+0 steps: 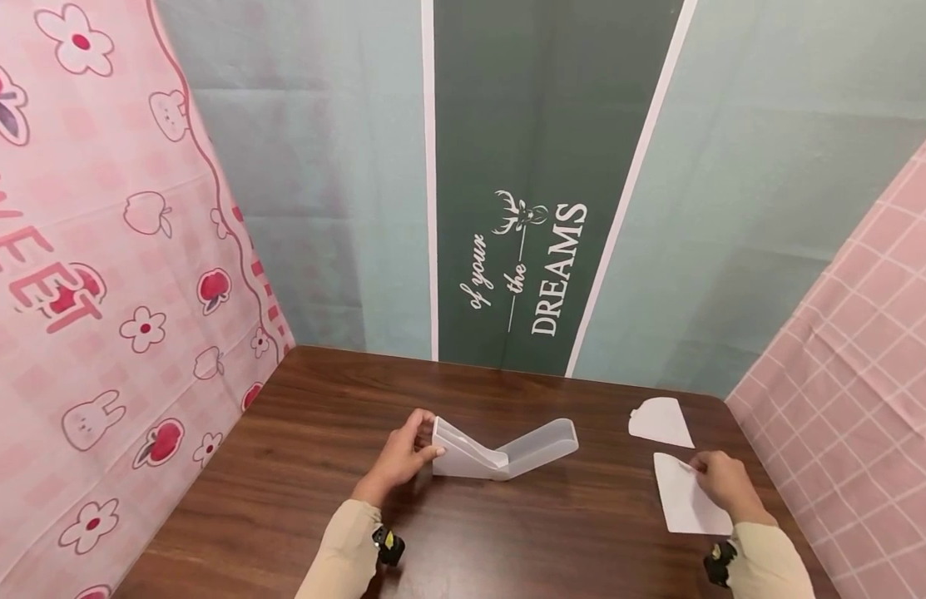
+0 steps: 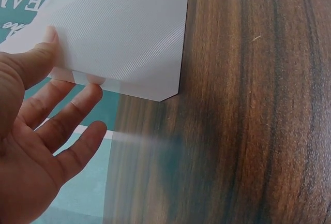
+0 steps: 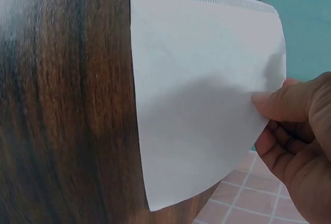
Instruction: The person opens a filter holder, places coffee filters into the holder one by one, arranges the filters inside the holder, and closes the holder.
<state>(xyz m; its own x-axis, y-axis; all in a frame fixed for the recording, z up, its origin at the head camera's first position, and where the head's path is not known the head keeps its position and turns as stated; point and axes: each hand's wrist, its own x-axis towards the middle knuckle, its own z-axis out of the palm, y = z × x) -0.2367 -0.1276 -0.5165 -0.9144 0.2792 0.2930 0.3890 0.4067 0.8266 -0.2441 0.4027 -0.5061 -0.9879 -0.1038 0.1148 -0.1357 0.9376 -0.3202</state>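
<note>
My left hand [image 1: 403,456] grips the end of a whitish translucent plastic case [image 1: 463,459], thumb on the near side. Its lid [image 1: 541,451] stands swung open to the right. In the left wrist view the case's ribbed wall [image 2: 124,38] shows between thumb and fingers. At the right of the table my right hand [image 1: 726,482] pinches the edge of a white paper coffee filter [image 1: 683,501]. A crimped seam runs along one side of that filter [image 3: 199,94] in the right wrist view. Behind it lies another white paper filter [image 1: 661,420], apart from the hand.
A dark brown wooden table [image 1: 320,532] carries everything. Behind it hangs a green and blue-green cloth [image 1: 522,100] with printed words. Pink patterned cloths enclose the left side [image 1: 118,249] and right side [image 1: 882,333].
</note>
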